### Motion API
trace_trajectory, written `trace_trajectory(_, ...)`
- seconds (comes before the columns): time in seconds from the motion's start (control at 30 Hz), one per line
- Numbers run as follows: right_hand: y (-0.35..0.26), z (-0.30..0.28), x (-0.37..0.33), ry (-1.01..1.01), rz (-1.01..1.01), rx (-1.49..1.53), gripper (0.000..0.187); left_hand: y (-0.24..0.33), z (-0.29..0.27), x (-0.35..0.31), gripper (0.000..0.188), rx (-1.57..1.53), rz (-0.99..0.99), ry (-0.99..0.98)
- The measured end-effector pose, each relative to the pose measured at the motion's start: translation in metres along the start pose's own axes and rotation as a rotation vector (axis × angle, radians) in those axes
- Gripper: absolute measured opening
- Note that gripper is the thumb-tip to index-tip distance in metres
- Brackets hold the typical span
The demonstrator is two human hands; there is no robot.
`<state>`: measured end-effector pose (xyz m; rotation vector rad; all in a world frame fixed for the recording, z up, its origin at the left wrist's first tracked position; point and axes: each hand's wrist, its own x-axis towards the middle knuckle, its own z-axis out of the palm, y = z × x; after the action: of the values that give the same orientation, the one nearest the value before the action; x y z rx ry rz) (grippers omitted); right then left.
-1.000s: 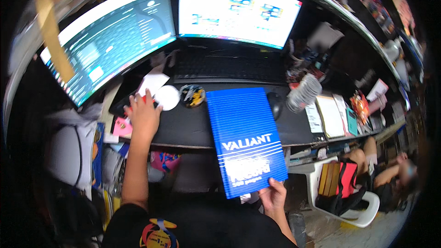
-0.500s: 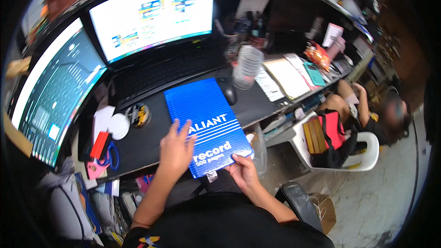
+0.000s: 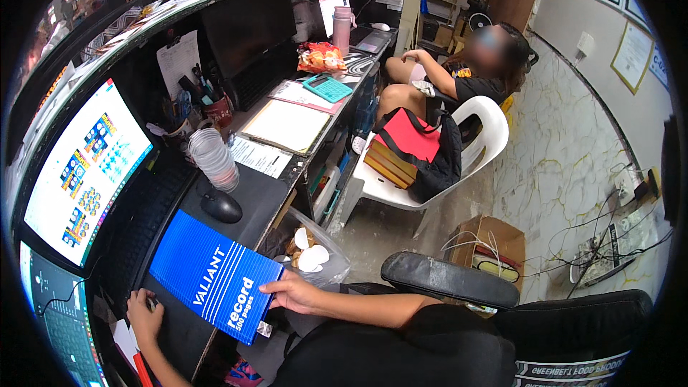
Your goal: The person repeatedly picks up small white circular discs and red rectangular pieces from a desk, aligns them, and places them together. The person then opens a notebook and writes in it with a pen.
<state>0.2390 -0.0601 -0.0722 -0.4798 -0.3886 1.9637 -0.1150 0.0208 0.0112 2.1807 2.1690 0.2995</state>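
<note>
A blue notebook (image 3: 211, 272) with white stripes and lettering lies on the dark desk, its near edge reaching past the desk's front. My right hand (image 3: 295, 292) grips that edge, thumb on the cover and fingers underneath. Left of the notebook, my left hand (image 3: 145, 317) rests low over the desk with its fingers curled around a small dark thing I cannot make out. A black mouse (image 3: 221, 206) sits just beyond the notebook, and a black keyboard (image 3: 147, 222) runs along its left side.
A stack of clear plastic cups (image 3: 213, 160) stands behind the mouse. Farther off are papers (image 3: 278, 125), a teal calculator (image 3: 327, 88) and a pink tumbler (image 3: 341, 32). A seated person (image 3: 473, 64) is beyond a white chair (image 3: 494, 125) with bags. A black armrest (image 3: 450, 279) is at my right.
My view has swung to the right. My left hand has left the notebook's cover and moved to the desk beside it. My right hand still holds the notebook's edge.
</note>
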Motion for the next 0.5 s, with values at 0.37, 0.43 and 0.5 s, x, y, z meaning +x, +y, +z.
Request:
trace_trajectory(0.37, 0.020, -0.007, -0.016, -0.122, 0.320, -0.287, 0.055, -0.019, -0.001, 0.010, 0.028, 0.001, 0.082, -0.025)
trace_trajectory(0.43, 0.029, -0.008, -0.020, -0.153, 0.436, -0.461, 0.050, -0.010, -0.003, 0.009, 0.031, 0.092, 0.091, 0.008)
trace_trajectory(0.5, 0.036, -0.007, -0.020, -0.225, 0.512, -0.605, 0.041, 0.010, -0.002, 0.006, 0.035, 0.084, 0.117, 0.105)
